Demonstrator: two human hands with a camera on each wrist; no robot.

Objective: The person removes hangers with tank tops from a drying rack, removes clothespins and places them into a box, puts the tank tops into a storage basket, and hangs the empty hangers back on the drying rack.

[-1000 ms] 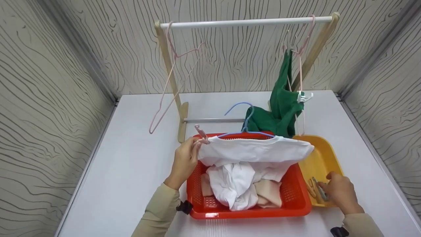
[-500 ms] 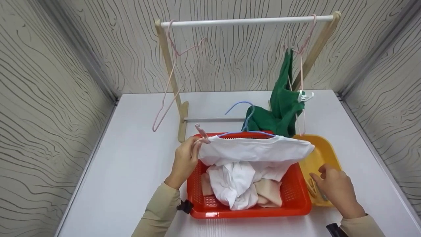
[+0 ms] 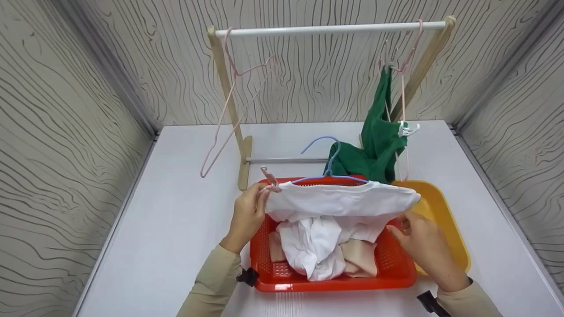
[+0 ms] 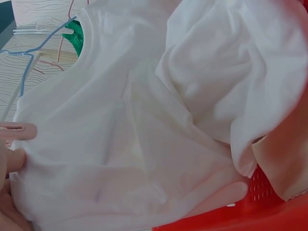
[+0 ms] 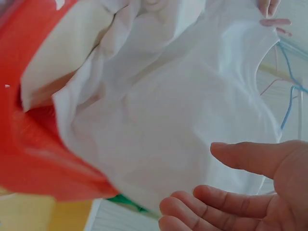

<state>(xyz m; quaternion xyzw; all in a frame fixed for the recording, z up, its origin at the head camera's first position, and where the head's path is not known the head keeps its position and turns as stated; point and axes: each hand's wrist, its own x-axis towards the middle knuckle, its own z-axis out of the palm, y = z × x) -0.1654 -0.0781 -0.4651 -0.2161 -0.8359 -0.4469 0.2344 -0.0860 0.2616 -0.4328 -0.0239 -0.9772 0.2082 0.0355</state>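
Note:
A white shirt (image 3: pixel 339 200) hangs on a blue hanger (image 3: pixel 329 172), its lower part draped into the red basket (image 3: pixel 333 287). My left hand (image 3: pixel 247 215) pinches the shirt's left shoulder, right beside a pink clothespin (image 3: pixel 271 179) clipped there. In the left wrist view the shirt (image 4: pixel 101 130) fills most of the picture. My right hand (image 3: pixel 425 242) is near the shirt's right sleeve end, over the basket's right side. In the right wrist view thumb and fingers (image 5: pixel 226 204) stand apart before the cloth, with nothing seen between them.
More white cloth (image 3: pixel 310 251) and beige cloth (image 3: pixel 361 257) lie in the basket. A yellow tray (image 3: pixel 440 211) stands right of it, partly behind my right hand. Behind is a rack with a white rail (image 3: pixel 330 30), a pink hanger (image 3: pixel 220 119) and a green garment (image 3: pixel 381 136).
My right hand has left the clothespins in the yellow tray and moved left and up to the shirt's right side. The left hand has stayed in place on the shirt.

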